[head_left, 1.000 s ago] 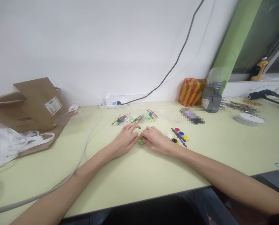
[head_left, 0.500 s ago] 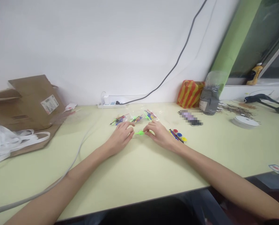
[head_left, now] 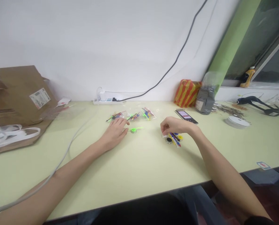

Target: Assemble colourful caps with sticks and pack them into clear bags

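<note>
A bright green arrow-like piece (head_left: 134, 130) with a round centre lies on the table, a clear disc under it. My left hand (head_left: 116, 132) rests just left of it, fingers loosely apart; whether a fingertip touches the arrow's end I cannot tell. To the right, my right hand (head_left: 173, 125) reaches down with thumb and fingers pinched at a small white round piece (head_left: 164, 136), partly hidden by the fingertips. Beside and under this hand lie a black round piece (head_left: 168, 140), a yellow round piece (head_left: 180, 137) and several coloured arrow sticks (head_left: 174, 140).
Clear bags of coloured parts (head_left: 134, 116) lie behind the hands. A phone (head_left: 186, 116), a striped bag (head_left: 187, 93) and a white spool (head_left: 237, 122) are at right. A power strip (head_left: 109, 102) stands by the wall; a cardboard box (head_left: 20, 97) and grey cable (head_left: 70, 145) are at left.
My right hand has let go of the green arrow piece and moved right to the loose round pieces. My left hand stays near the green piece. The view has shifted slightly.
</note>
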